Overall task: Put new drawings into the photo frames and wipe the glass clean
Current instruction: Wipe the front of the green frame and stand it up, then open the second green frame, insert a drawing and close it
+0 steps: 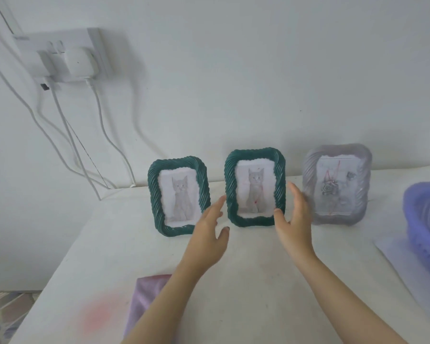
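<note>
Against the wall at the back of the white tabletop (233, 281) stand three photo frames upright: a left green frame (178, 196) and a middle green frame (255, 187), each with a grey cat drawing, and a lilac frame (337, 184) with a rose drawing. Both hands are spread and empty, the left hand (210, 234) and right hand (294, 220) flanking the middle green frame, the right thumb at its lower right corner. A purple cloth (144, 301) lies near the front edge, and a purple basket (425, 214) sits at the right.

A plain white wall (233, 70) fills the back. A white socket (60, 54) with plugs sits high on the left, white cables (85, 150) trailing down to a white table (258, 281). Patterned floor tiles (3, 316) show at lower left. The light is soft and even.
</note>
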`<state>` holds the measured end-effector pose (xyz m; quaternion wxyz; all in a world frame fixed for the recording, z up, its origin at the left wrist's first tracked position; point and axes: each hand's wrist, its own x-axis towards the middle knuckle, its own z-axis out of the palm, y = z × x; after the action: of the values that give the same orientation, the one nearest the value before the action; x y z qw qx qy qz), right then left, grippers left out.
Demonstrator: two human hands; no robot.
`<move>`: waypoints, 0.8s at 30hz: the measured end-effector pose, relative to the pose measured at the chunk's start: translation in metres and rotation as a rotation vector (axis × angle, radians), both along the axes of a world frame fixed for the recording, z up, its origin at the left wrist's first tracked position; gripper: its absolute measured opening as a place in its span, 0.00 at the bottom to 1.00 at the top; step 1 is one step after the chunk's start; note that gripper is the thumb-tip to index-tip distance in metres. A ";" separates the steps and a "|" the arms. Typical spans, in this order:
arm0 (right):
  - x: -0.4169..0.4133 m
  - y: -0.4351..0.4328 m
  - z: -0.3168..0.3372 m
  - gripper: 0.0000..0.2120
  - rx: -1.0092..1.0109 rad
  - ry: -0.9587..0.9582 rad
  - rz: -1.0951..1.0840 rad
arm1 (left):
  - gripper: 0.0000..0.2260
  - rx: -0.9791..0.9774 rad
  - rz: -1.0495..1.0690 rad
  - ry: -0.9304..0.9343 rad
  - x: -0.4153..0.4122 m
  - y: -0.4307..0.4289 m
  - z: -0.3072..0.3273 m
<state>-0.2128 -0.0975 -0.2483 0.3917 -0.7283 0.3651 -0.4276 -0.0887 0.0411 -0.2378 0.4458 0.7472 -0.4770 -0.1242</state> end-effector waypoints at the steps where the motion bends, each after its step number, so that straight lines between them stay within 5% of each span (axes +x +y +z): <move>1: 0.000 -0.003 0.002 0.30 0.097 -0.024 0.054 | 0.31 0.057 -0.020 0.043 -0.002 -0.006 -0.005; 5: -0.005 -0.008 0.004 0.30 0.340 -0.103 0.150 | 0.31 0.118 0.020 0.237 -0.006 -0.020 -0.009; 18: -0.063 0.030 0.028 0.22 0.451 -0.436 0.208 | 0.17 -0.141 0.067 0.541 -0.036 0.021 0.018; 24: -0.077 0.057 0.033 0.21 0.327 -0.501 0.069 | 0.15 -0.007 0.157 0.290 -0.050 0.024 0.028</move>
<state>-0.2896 -0.0404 -0.2149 0.5961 -0.5393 0.2960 -0.5160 -0.1384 0.0654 -0.2096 0.5212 0.7548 -0.3481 -0.1937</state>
